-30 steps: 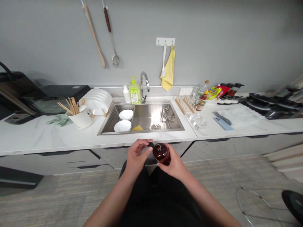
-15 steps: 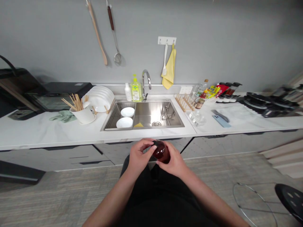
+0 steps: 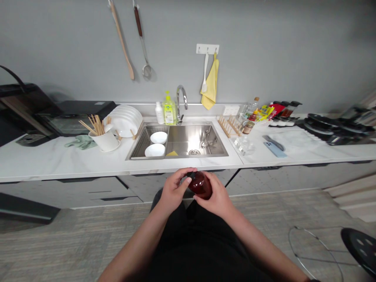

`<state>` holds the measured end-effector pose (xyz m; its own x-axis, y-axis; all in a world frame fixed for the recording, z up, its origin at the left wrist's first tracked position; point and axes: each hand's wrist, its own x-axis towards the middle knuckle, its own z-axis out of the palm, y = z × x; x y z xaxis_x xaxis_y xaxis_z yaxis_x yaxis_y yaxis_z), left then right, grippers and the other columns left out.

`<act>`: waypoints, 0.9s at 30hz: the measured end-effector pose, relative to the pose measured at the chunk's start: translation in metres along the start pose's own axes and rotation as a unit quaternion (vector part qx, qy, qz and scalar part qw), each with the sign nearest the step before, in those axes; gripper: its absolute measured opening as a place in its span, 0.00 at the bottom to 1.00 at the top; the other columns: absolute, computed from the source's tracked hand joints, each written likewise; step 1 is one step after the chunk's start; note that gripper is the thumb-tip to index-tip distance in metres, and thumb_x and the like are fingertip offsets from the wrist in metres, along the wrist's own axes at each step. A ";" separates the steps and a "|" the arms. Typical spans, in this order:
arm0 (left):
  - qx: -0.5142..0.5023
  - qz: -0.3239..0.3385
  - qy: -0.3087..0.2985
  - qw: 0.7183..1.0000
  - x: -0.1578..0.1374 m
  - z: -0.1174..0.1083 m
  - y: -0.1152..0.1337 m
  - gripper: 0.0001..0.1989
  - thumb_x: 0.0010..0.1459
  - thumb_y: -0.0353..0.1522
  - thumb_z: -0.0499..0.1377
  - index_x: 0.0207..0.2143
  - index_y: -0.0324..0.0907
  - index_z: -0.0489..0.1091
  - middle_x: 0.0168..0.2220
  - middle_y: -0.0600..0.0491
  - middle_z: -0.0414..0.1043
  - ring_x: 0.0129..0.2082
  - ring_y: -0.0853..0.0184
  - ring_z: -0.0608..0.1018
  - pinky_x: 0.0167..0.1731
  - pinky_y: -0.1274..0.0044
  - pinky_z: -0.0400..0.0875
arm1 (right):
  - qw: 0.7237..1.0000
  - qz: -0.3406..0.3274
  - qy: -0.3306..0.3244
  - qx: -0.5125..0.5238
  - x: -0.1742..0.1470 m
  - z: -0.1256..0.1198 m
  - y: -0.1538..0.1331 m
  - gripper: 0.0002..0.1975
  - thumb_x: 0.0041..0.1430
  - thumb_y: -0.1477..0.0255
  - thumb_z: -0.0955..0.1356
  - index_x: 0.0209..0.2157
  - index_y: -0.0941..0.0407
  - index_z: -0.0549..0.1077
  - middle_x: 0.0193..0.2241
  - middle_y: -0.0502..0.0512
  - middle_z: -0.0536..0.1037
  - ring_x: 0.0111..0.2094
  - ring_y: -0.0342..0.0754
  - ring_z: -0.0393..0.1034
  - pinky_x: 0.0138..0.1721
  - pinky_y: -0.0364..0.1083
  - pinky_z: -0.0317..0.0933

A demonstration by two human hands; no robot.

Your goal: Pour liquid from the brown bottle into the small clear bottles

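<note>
A dark red-brown bottle (image 3: 201, 185) with a black cap (image 3: 191, 175) is held in front of my body, just below the counter's front edge, its cap end tilted toward the left. Around the bottle's body wrap the fingers and thumb of my right hand (image 3: 216, 196). My left hand (image 3: 175, 189) has its thumb and fingers closed on the black cap. Part of the bottle is hidden behind my right fingers.
Beyond my hands lies a steel sink (image 3: 226, 150) with two white bowls (image 3: 155, 150) on its left side. A faucet (image 3: 179, 105) and a green soap bottle (image 3: 169, 111) stand behind. Left is a chopstick holder (image 3: 105, 143); right, a phone (image 3: 274, 149).
The bottle's cap end sits slightly higher and more to the left. Both hands keep their hold on the cap and the body. The view has shifted slightly.
</note>
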<state>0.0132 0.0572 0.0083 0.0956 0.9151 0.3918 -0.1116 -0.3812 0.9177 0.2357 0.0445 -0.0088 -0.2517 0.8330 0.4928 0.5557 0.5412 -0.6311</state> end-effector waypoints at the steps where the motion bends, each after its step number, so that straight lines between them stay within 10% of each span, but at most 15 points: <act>1: -0.005 -0.002 -0.005 1.000 0.001 0.002 0.001 0.16 0.74 0.40 0.67 0.59 0.47 0.84 0.60 0.44 0.86 0.62 0.53 0.86 0.70 0.57 0.77 | 1.000 0.002 0.003 0.006 0.001 -0.001 0.000 0.44 0.56 0.68 0.82 0.71 0.47 0.67 0.61 0.63 0.81 0.59 0.67 0.81 0.61 0.67 0.78; 10: 0.039 0.099 0.044 0.993 0.014 0.015 0.002 0.11 0.69 0.36 0.73 0.52 0.50 0.88 0.50 0.46 0.83 0.52 0.58 0.84 0.57 0.65 0.81 | 1.000 -0.011 0.011 0.024 0.003 -0.003 0.004 0.46 0.54 0.67 0.83 0.72 0.46 0.67 0.63 0.64 0.80 0.61 0.69 0.80 0.63 0.68 0.76; 15: -0.034 0.053 -0.003 0.998 0.013 0.012 -0.003 0.23 0.77 0.37 0.65 0.71 0.50 0.75 0.60 0.43 0.84 0.60 0.55 0.85 0.66 0.58 0.78 | 0.991 0.018 -0.026 0.131 0.010 -0.007 0.011 0.45 0.52 0.68 0.83 0.69 0.48 0.68 0.63 0.62 0.81 0.62 0.66 0.81 0.65 0.64 0.76; 27: -0.074 0.009 0.005 0.997 0.030 0.008 -0.002 0.23 0.70 0.43 0.72 0.63 0.49 0.74 0.62 0.43 0.80 0.57 0.52 0.88 0.60 0.60 0.83 | 0.991 0.020 -0.013 0.130 0.018 -0.005 0.005 0.43 0.53 0.68 0.83 0.68 0.48 0.68 0.63 0.64 0.81 0.61 0.67 0.81 0.64 0.66 0.76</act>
<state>0.0243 0.0843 0.0191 0.0825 0.9102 0.4059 -0.2574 -0.3740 0.8910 0.2383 0.0613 0.0000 -0.2548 0.8557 0.4505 0.3436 0.5155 -0.7850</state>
